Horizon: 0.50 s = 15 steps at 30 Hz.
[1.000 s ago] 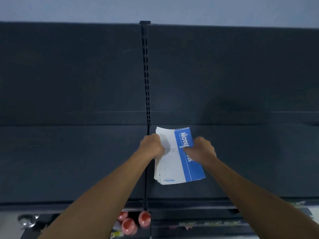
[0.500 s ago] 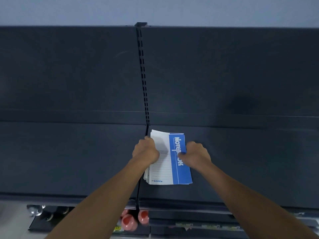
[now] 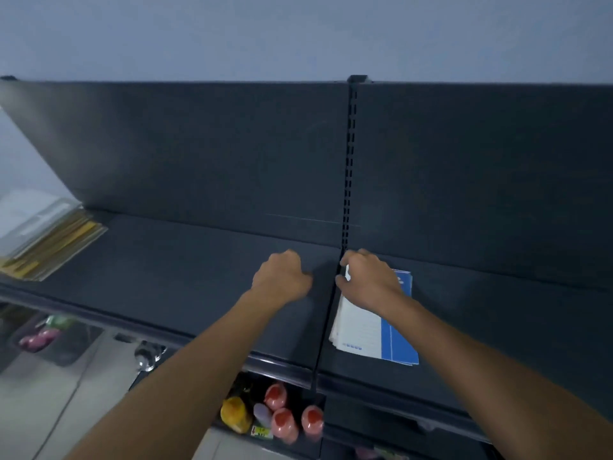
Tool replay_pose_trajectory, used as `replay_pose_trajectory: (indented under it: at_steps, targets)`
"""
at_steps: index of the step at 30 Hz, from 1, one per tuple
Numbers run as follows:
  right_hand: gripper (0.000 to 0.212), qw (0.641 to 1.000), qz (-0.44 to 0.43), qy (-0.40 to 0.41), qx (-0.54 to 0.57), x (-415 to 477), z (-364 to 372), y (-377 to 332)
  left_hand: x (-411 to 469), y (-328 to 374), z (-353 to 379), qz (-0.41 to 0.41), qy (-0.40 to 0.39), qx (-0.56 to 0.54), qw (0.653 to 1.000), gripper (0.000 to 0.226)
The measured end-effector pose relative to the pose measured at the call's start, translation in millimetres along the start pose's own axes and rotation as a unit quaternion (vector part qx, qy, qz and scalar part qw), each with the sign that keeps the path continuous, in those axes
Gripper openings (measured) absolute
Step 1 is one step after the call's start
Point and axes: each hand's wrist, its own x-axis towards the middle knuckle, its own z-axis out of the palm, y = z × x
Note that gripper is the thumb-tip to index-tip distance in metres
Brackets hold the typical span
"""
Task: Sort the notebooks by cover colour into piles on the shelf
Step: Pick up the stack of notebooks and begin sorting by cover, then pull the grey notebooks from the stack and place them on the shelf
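A pile of blue-and-white notebooks (image 3: 374,336) lies flat on the dark shelf (image 3: 185,267), just right of the slotted upright (image 3: 348,167). My right hand (image 3: 368,280) rests on the far end of that pile, fingers curled over its left edge. My left hand (image 3: 282,277) hovers left of the upright over bare shelf, fingers curled in with nothing in them. At the far left of the shelf lies a slanted heap of yellow and white notebooks (image 3: 46,234), blurred.
The shelf's back panel (image 3: 232,144) rises behind the hands. Below the front lip, a lower level holds red-capped bottles (image 3: 285,419) and a yellow item (image 3: 235,413). Pale floor shows at the lower left.
My view has swung left, bringing the yellow heap into sight. My left hand has come off the blue pile and moved left of the upright; my right hand stays on the pile.
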Motion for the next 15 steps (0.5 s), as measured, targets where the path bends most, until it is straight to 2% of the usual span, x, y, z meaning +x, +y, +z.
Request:
replay_pose_trajectory:
  at_steps: [4,15]
  targets:
    - [0.027,0.995,-0.098,-0.033,0.011,6.3,15.9,-58.8,-11.8,-52.8,-35.9,-0.036,0.023,-0.008,0.999,0.033]
    - [0.028,0.955,-0.292,-0.055,0.015,25.0,70.3,-289.4,-72.5,-262.4,-140.2,-0.129,0.142,-0.022,0.981,0.026]
